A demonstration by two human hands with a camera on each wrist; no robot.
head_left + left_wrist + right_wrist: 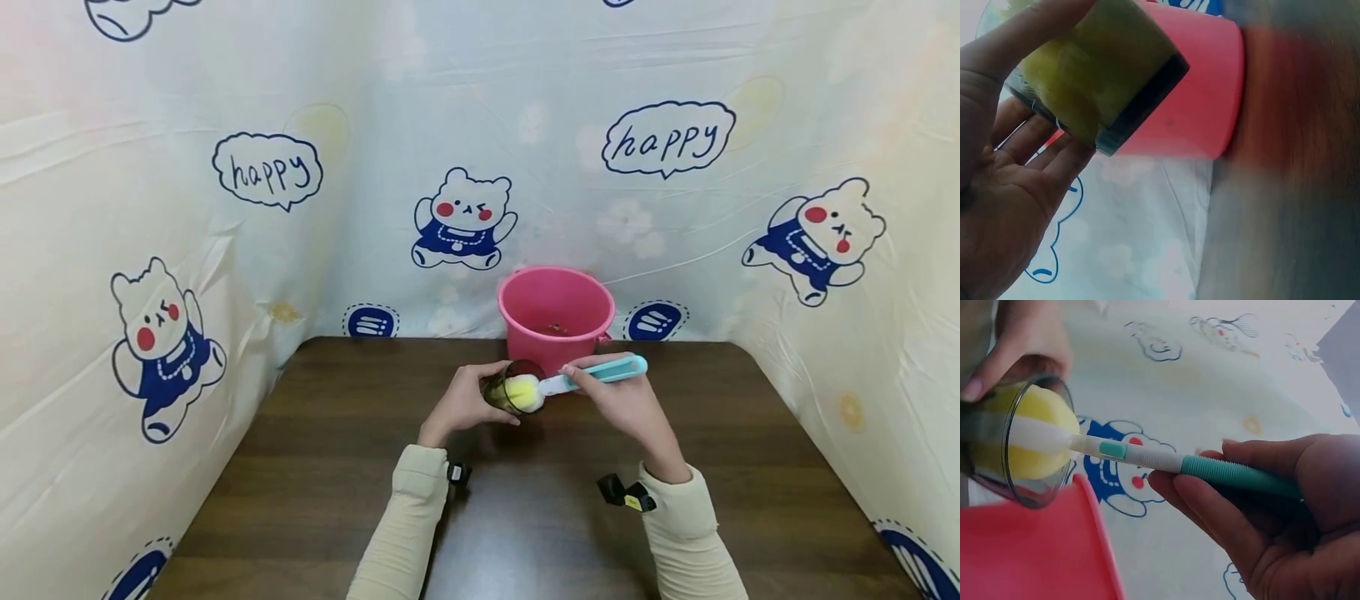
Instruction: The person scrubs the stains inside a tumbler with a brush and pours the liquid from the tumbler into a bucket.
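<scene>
My left hand (467,402) grips a dark tinted glass (1119,75), tilted so that its mouth faces right in the head view. Between the fingers and thumb of my right hand (626,406) is the teal and white handle (1229,475) of a sponge brush. Its yellow and white sponge head (1041,434) sits inside the mouth of the glass. Both hands are above the table, in front of a pink bucket (553,354). In the left wrist view the yellow sponge shows through the glass wall.
The bucket stands at the back of the dark wooden table (337,467), against a printed curtain (375,192) that encloses the back and sides. Small dark bits (555,328) lie within the bucket, too small to identify.
</scene>
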